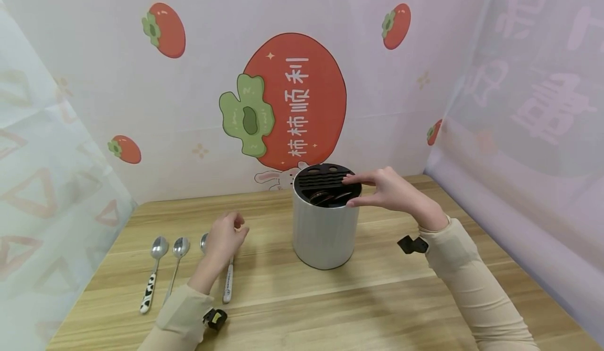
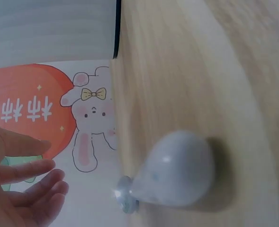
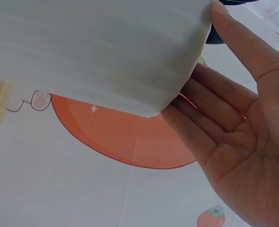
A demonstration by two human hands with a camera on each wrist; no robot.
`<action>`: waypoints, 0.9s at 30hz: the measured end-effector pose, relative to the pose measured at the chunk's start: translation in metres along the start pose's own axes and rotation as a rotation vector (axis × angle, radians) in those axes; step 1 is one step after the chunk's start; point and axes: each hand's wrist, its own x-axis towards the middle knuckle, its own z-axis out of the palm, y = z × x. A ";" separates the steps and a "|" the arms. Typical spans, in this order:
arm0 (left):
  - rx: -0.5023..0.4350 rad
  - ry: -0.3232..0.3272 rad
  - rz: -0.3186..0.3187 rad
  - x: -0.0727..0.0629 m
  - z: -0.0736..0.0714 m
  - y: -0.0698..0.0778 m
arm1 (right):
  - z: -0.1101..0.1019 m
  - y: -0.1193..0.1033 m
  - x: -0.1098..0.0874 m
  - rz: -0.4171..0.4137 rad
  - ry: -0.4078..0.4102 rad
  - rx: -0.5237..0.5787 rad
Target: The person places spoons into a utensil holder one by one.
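My left hand [image 1: 225, 238] hovers over the spoons with its fingers loosely curled and nothing in them. From behind it a white lettered handle [image 1: 228, 284] sticks out; its rounded end [image 2: 179, 170] looms large in the left wrist view. Just left of the hand shows the bowl of a spoon [image 1: 203, 242], the rest covered by the arm. Fingers and thumb of my right hand [image 1: 384, 189] are spread, fairly straight, at the right rim of a white cylindrical utensil holder [image 1: 325, 235]. A black slotted insert [image 1: 323, 180] tops the holder.
Farther left lie a spoon with a black-and-white patterned handle [image 1: 148, 293] and a thin-handled metal spoon [image 1: 181, 247]. The wooden table [image 1: 283, 309] ends against a printed cloth backdrop [image 1: 198, 78]. A black strap piece [image 1: 412, 245] hangs at the right wrist.
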 end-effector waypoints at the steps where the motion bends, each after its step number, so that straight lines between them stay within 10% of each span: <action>1: 0.006 -0.015 -0.010 -0.001 0.000 -0.001 | 0.000 0.000 0.000 -0.003 0.001 0.000; 27: 0.140 -0.316 -0.159 -0.009 -0.006 -0.022 | -0.001 -0.003 0.000 0.015 -0.013 0.027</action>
